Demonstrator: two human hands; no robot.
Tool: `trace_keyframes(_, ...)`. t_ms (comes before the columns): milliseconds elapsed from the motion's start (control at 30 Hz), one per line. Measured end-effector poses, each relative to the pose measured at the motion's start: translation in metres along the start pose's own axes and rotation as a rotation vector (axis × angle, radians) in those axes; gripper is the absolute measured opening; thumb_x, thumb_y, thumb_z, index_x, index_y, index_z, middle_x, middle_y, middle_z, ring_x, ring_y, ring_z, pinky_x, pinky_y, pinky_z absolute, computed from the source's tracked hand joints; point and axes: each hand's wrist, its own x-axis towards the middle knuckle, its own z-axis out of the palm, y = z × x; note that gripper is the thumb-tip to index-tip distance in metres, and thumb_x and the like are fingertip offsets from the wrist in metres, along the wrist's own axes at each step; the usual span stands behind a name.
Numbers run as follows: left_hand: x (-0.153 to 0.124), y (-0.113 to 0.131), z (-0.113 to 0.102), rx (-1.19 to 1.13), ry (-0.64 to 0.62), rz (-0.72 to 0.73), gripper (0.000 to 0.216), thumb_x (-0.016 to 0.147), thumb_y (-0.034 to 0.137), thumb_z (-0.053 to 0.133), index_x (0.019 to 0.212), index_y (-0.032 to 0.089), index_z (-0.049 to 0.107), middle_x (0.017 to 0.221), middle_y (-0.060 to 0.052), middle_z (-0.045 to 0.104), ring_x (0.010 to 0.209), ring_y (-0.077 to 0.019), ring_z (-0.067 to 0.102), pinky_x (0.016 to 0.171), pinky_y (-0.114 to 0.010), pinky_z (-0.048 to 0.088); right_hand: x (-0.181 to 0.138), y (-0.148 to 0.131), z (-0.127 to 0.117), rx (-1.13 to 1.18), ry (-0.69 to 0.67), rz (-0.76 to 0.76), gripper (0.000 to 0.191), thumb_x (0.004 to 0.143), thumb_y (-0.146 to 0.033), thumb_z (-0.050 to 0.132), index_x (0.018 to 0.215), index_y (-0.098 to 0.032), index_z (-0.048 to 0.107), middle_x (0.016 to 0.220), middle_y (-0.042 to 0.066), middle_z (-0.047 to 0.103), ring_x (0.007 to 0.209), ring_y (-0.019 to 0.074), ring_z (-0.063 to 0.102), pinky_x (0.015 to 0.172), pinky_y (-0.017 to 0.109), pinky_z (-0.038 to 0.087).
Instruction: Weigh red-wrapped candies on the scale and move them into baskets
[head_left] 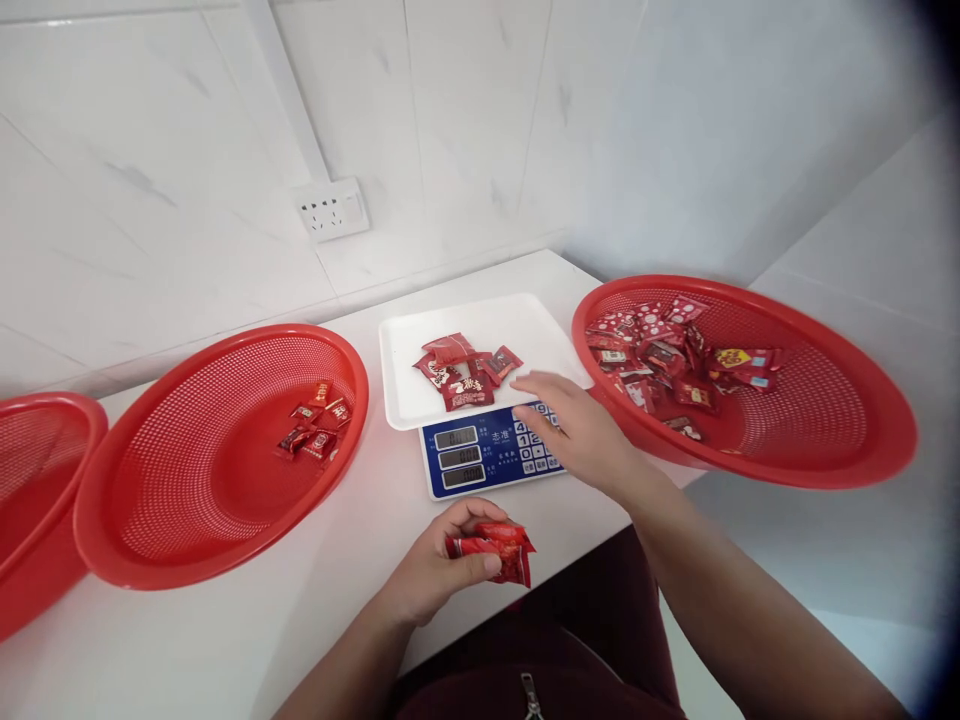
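Near the table's front edge, my left hand (442,565) is closed around a few red snack packets (504,548), held between thumb and fingers. My right hand (574,425) hovers over the keypad side of a blue digital scale (491,455), its fingers stretched out at the edge of the white weighing tray (551,335). Nothing shows in that hand. On the tray lies a small pile of red wrapped packets (469,385), just left of the right fingertips. The scale's displays are lit too faintly to read with certainty.
At the right stands a red basket (840,430) with many red packets (667,360). Another red basket (187,430) on the left holds several small packets (315,425). A third red basket (45,520) is cut off at the left edge. Behind is a tiled wall with a socket (332,210).
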Motion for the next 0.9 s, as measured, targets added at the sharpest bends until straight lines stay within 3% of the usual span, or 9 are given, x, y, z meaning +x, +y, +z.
trace_keyframes(67,0.000,0.000,0.000,-0.030,-0.028,0.012,0.034,0.068,0.026,0.077,0.095,0.020,0.056,0.106,-0.007,0.065,0.090,-0.0172,0.062,0.073,-0.028,0.048,-0.020,-0.008,-0.006,0.147,-0.108,0.007,0.034,0.091,-0.041,0.041,0.111,-0.021,0.059,0.113,0.008,0.064,0.105,0.0209,0.058,0.090,0.038,0.046)
trace_keyframes(200,0.002,0.000,0.000,-0.039,-0.058,0.039,0.030,0.071,0.025,0.075,0.091,0.020,0.054,0.107,-0.007,0.064,0.093,-0.0172,0.061,0.075,-0.028,0.047,-0.054,-0.018,-0.009,0.346,-0.393,0.097,0.030,0.088,-0.044,0.047,0.101,-0.021,0.060,0.100,0.006,0.066,0.089,0.0176,0.061,0.078,0.032,0.048)
trace_keyframes(333,0.003,-0.001,0.000,0.020,-0.014,0.049,0.027,0.071,0.025,0.074,0.091,0.019,0.057,0.113,-0.006,0.059,0.090,-0.0155,0.059,0.075,-0.028,0.046,-0.070,-0.021,-0.004,0.467,-0.520,0.243,0.024,0.086,-0.041,0.051,0.095,-0.020,0.059,0.085,0.002,0.066,0.077,0.0149,0.059,0.071,0.028,0.047)
trace_keyframes(667,0.003,0.001,0.001,0.034,-0.045,0.028,0.027,0.069,0.027,0.075,0.091,0.020,0.062,0.109,-0.005,0.060,0.091,-0.0165,0.058,0.078,-0.029,0.044,-0.080,-0.021,-0.001,0.676,-0.598,0.241,0.022,0.083,-0.035,0.057,0.098,-0.020,0.062,0.089,0.002,0.067,0.078,0.0133,0.058,0.073,0.027,0.046)
trace_keyframes(900,0.003,0.001,0.000,0.002,-0.092,-0.019,0.033,0.065,0.030,0.078,0.093,0.019,0.064,0.105,-0.005,0.060,0.084,-0.0148,0.058,0.072,-0.027,0.045,-0.078,-0.022,0.000,0.600,-0.535,0.218,0.019,0.088,-0.030,0.049,0.086,-0.020,0.065,0.084,0.001,0.067,0.078,0.0133,0.059,0.074,0.026,0.045)
